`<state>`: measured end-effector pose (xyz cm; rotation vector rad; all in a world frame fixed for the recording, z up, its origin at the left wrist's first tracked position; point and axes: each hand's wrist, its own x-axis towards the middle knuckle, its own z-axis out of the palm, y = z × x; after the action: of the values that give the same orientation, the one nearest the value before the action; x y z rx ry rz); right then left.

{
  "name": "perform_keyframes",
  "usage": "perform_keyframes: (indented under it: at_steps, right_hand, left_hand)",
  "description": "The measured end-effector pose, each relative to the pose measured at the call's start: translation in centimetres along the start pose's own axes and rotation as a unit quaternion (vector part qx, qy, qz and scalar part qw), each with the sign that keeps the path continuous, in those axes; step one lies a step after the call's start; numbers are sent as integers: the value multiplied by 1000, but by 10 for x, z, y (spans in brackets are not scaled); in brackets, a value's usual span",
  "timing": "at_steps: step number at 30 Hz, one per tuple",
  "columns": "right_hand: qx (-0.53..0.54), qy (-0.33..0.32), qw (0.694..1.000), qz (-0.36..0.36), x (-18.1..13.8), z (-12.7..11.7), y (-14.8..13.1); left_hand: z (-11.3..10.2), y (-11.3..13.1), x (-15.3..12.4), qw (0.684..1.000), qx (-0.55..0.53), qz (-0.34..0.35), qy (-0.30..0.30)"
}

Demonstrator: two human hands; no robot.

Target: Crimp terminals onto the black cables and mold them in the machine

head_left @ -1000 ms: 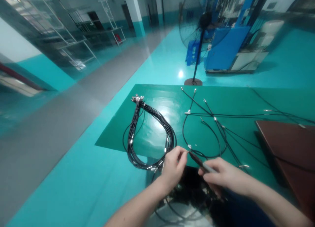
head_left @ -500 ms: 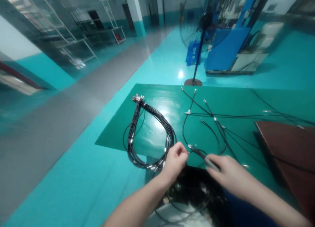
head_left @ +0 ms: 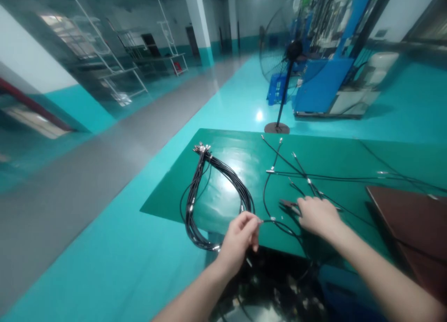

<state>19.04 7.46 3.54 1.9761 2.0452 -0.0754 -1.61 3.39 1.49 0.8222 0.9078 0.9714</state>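
Observation:
My left hand point(head_left: 240, 236) is closed in a pinch on the end of a thin black cable point(head_left: 279, 223) near the table's front edge. From the fingertips, the cable runs right in a loose loop. My right hand point(head_left: 318, 216) is wrapped round a pair of pliers point(head_left: 289, 204), low over the green tabletop point(head_left: 167, 191). Their dark jaws point left, apart from the held cable end. Left of my left hand lies a coiled bundle of black cables point(head_left: 226, 169) with silvery end fittings gathered at the far end; part of the coil is behind the hand.
Several loose black cables with metal fittings point(head_left: 308, 181) cross the table beyond my right hand. A brown board point(head_left: 401, 215) lies at the right. Past the table stand a pedestal fan point(head_left: 286, 89) and a blue machine point(head_left: 323, 84).
My right hand has moved the pliers up and away from my left hand, further onto the table. The left hand still pinches the cable end. The whole view has shifted slightly.

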Motion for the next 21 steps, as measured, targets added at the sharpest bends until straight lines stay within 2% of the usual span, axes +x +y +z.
perform_keyframes:
  at_steps: [5,7,9,11,13,18,21]
  right_hand:
    - [36,-41,999,1,2,-5,17]
    - [62,-37,997,10,7,-13,17]
    - [91,-12,996,14,18,-24,8]
    - [125,14,992,7,35,-34,-10]
    - [160,31,987,-1,59,-42,-36]
    - [212,38,975,59,126,-43,-110]
    - [230,48,967,94,154,-40,-139]
  left_hand:
    - [-8,21,3,992,-56,97,62]
    - [-10,34,4,986,-132,86,55]
    - [-12,45,5,972,-227,25,48]
    - [-14,54,7,950,-305,-38,51]
    - [-14,58,10,934,-346,-62,61]
    - [-14,50,16,937,-331,-53,100]
    - [-20,41,16,941,-316,-50,114]
